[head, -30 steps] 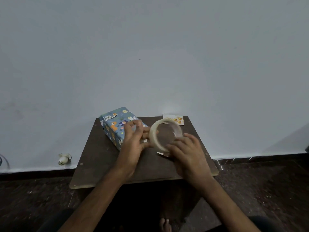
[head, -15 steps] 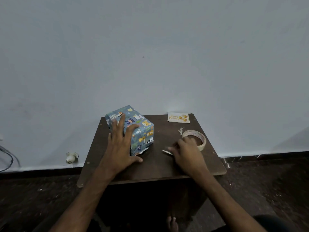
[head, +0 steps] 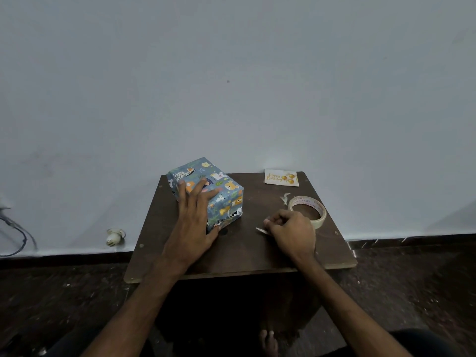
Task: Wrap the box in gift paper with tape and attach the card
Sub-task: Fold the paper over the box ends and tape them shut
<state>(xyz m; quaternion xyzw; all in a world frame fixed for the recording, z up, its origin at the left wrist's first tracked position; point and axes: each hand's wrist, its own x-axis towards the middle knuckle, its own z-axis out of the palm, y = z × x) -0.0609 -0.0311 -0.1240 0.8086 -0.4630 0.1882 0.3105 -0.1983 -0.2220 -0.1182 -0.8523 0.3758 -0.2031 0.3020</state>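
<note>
Since a second ago the tape roll [head: 320, 219] has come down out of both hands and is now lying flat on the table [head: 244, 256], just behind the right hand [head: 291, 230]; that hand is curling its fingers and pinching a small pale strip of tape [head: 260, 230] low over the tabletop. The left hand [head: 193, 222] is lying on the wrapped box [head: 229, 189] with fingers straight and spread across its top, thumb reaching along the near end; the box is sitting at the table's far left, partly under that hand and well apart from the right one. The card [head: 281, 177] is lying flat at the far edge, beyond the roll.
</note>
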